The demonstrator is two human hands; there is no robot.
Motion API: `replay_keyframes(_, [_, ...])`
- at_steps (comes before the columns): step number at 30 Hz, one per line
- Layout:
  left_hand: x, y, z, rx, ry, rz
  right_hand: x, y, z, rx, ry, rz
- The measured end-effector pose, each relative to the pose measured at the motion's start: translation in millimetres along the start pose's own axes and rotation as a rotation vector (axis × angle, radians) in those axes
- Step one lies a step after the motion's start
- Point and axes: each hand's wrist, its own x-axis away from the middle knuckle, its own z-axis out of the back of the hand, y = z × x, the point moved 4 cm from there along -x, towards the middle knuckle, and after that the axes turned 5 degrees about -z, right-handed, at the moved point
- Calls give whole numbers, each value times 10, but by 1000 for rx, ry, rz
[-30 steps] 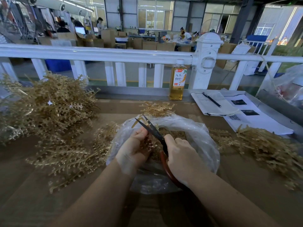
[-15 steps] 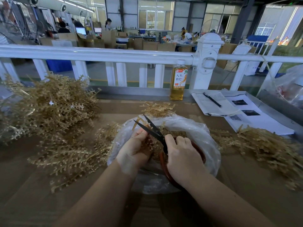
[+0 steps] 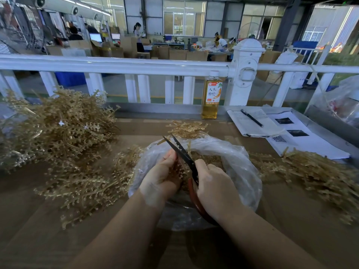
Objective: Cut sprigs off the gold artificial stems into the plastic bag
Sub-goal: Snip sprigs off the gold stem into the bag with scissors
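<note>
A clear plastic bag (image 3: 240,167) lies open in the middle of the brown table, with cut gold sprigs (image 3: 211,160) inside. Over its mouth my left hand (image 3: 163,175) pinches a gold stem (image 3: 179,167). My right hand (image 3: 215,189) grips red-handled scissors (image 3: 180,150), whose dark blades stand slightly apart and point up and left beside the stem. A big heap of gold stems (image 3: 64,129) fills the left of the table. More gold stems (image 3: 314,175) lie to the right of the bag.
A bottle of amber drink (image 3: 210,98) stands at the back by the white railing (image 3: 116,65). A notebook with a pen (image 3: 252,118) and printed sheets (image 3: 303,138) lie at the back right. Another plastic bag (image 3: 343,98) sits at the far right.
The scissor blades have closed somewhat. Both hands stay over the bag, and my view has shifted slightly.
</note>
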Motion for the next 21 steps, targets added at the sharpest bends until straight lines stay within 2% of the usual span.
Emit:
replay_keyframes(9, [34, -12, 5, 17, 76, 76, -25, 13, 2, 29, -47, -6])
replay_keyframes(21, [111, 0, -54, -80, 37, 75, 0, 76, 8, 45, -56, -2])
